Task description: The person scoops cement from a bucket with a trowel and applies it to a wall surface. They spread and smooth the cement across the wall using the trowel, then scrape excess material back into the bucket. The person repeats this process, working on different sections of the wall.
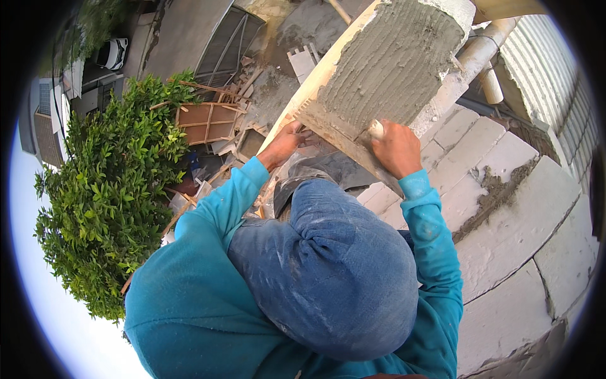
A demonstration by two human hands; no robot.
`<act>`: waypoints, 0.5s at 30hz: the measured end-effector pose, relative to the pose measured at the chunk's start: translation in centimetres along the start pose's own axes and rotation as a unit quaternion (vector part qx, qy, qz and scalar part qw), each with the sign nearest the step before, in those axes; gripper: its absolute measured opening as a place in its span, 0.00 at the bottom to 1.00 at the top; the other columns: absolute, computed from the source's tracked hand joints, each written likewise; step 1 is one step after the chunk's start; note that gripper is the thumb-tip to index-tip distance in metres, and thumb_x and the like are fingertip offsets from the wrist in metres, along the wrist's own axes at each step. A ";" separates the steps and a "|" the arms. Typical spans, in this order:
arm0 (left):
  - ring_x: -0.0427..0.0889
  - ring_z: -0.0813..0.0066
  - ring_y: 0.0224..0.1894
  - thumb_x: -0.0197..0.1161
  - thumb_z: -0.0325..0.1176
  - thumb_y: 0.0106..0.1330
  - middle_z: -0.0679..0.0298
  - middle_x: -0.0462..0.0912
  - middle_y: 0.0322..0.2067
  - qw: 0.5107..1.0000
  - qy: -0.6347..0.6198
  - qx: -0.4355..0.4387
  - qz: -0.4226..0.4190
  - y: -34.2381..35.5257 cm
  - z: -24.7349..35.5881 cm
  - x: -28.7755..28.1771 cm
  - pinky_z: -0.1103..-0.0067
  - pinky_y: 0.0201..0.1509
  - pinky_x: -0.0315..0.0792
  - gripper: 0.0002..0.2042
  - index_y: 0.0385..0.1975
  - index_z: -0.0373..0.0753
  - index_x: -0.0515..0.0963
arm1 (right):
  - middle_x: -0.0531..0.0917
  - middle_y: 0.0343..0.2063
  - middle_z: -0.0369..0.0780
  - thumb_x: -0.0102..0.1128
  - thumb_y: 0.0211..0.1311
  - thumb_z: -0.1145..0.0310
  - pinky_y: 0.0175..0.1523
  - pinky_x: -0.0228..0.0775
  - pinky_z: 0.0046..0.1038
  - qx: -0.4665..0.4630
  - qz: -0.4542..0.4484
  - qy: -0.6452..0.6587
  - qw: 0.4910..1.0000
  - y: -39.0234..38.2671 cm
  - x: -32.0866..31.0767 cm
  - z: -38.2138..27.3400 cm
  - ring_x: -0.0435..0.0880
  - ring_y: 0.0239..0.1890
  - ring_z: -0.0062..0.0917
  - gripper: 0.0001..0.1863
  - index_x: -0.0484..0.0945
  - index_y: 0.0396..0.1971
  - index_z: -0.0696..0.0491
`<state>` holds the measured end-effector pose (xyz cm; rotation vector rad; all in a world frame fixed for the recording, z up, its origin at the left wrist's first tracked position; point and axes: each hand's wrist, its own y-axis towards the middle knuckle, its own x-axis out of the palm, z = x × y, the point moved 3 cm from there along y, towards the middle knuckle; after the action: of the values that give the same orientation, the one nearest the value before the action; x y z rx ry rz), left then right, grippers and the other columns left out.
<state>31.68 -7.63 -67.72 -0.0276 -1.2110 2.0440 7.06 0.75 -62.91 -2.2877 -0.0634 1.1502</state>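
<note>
Wet grey mortar [394, 60], combed into ridges, covers the top of a pale block in front of me. Along its near edge lies a long, mortar-smeared strip [338, 134] with small teeth at its left end; it looks like a notched trowel's blade. My right hand [398, 148] is closed around a pale, rounded handle [376, 129] above the strip. My left hand [284, 145] curls its fingers at the strip's left end, beside a pale wooden board [300, 95]. Whether it grips the strip or the board is hidden.
At right, white block courses [505, 215] show mortar in their joints. A pipe [486, 47] and corrugated sheeting [549, 69] stand beyond. Far below on the left lie wooden debris [214, 120] and a leafy tree [113, 189]. My denim-covered knee [328, 265] is raised close in.
</note>
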 end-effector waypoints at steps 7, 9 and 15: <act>0.50 0.53 0.73 0.40 0.12 0.62 0.59 0.33 0.75 0.999 0.006 0.043 0.014 0.3 -0.6 -0.5 0.63 0.72 0.61 0.40 0.74 0.46 0.36 | 0.76 0.17 0.38 0.58 0.55 0.60 0.22 0.68 0.29 0.067 -0.048 0.224 0.971 6.0 -6.2 5.8 0.74 0.16 0.22 0.15 0.75 0.29 0.59; 0.51 0.52 0.73 0.40 0.12 0.62 0.59 0.34 0.75 0.999 0.012 0.036 0.017 0.6 -0.3 -0.3 0.63 0.72 0.61 0.40 0.74 0.46 0.37 | 0.75 0.16 0.36 0.58 0.55 0.59 0.20 0.66 0.28 0.051 0.054 0.202 0.977 9.6 -10.3 8.5 0.73 0.16 0.20 0.15 0.74 0.28 0.58; 0.51 0.60 0.74 0.47 0.22 0.69 0.58 0.43 0.74 0.999 0.030 0.032 0.015 0.6 0.1 -0.2 0.63 0.71 0.61 0.37 0.74 0.44 0.37 | 0.84 0.26 0.49 0.60 0.58 0.56 0.38 0.77 0.41 -0.086 0.362 -0.141 0.917 17.5 -15.1 9.6 0.85 0.31 0.41 0.16 0.78 0.37 0.54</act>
<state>31.46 -7.97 -68.23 -0.0767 -1.1152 2.0919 -13.26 -13.66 -65.36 -2.3358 0.6499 1.9035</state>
